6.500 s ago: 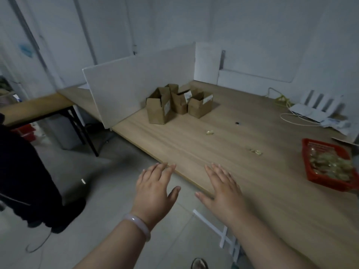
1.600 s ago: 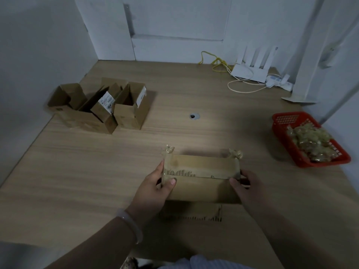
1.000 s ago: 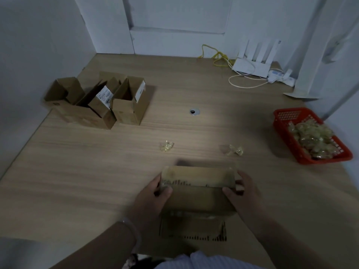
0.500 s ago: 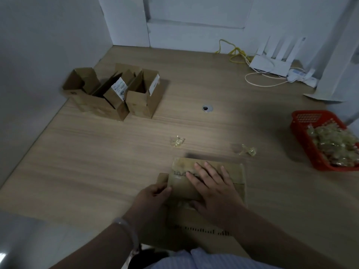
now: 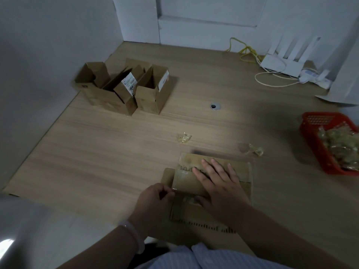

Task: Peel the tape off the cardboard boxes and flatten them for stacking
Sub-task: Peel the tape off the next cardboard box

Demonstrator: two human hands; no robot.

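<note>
Head view. Pinned the cardboard box to the bench near its front edge with the right hand: palm down, fingers straight, grip wide and clasping nothing. Probably done to stop the box sliding or lifting during the peel. Worked the left hand at the box's left corner with a narrow grip, thumb and forefinger closed on what looked like a glinting end of clear tape. Judged this a peel barely begun, drawn away from the pinned side. Kept the three open boxes far back on the left, close to the partition and well apart from the hands, presumably awaiting their turn. Left crumpled tape scraps loose on the bench just beyond the box. Parked the red basket of balled tape at the right, likely for waste.

Could not tell whether the printed cardboard nearest the body was a flap of the same box or a separate flattened sheet beneath it. Found its lettering blurred and partly covered by the right forearm. Could not see how the tape ran under the right palm. Lost the basket's right part past the frame edge. Made out little inside the open boxes in the dim light.
</note>
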